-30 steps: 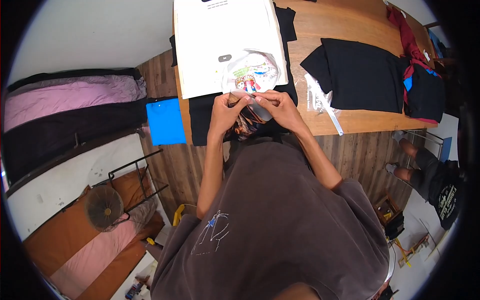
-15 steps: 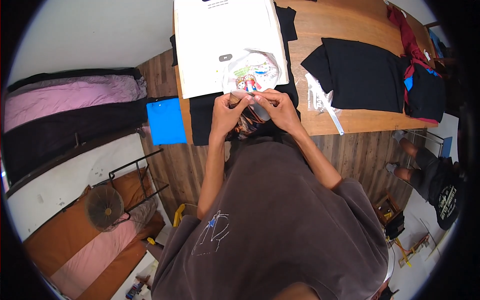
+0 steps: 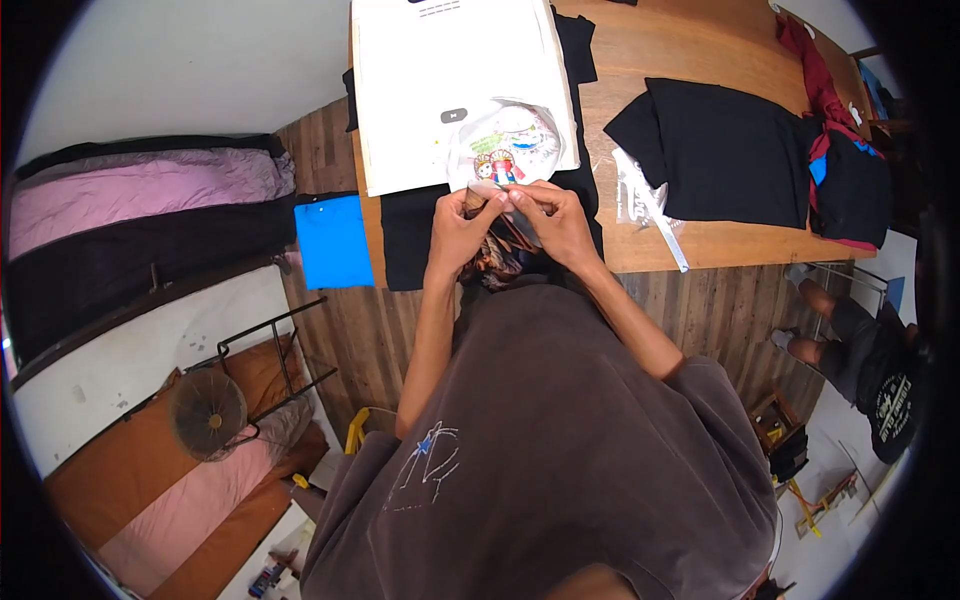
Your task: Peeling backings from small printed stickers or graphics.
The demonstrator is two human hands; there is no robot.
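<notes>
My left hand (image 3: 462, 228) and my right hand (image 3: 556, 224) meet near the table's front edge, thumbs and fingertips pinched together. Between them they grip the near edge of a thin, see-through film (image 3: 537, 143) with a colourful cartoon print. Its rounded far part lies over a large white panel (image 3: 405, 120). Under the panel and my hands spreads a black garment (image 3: 405, 240). My fingers hide the edge of the film. Dark patterned cloth (image 3: 495, 262) shows just below my hands.
To the right on the wooden table (image 3: 690, 30) lie a folded black shirt (image 3: 730, 150), a clear plastic wrapper (image 3: 634, 195) and a pale strip (image 3: 668, 235). A blue cloth (image 3: 334, 243) sits at the left edge. Another person (image 3: 860, 350) is at far right; a fan (image 3: 208, 416) stands lower left.
Both hands have shifted only slightly, still pinching the film's near edge. The view has moved a touch; everything else on the table stays in place.
</notes>
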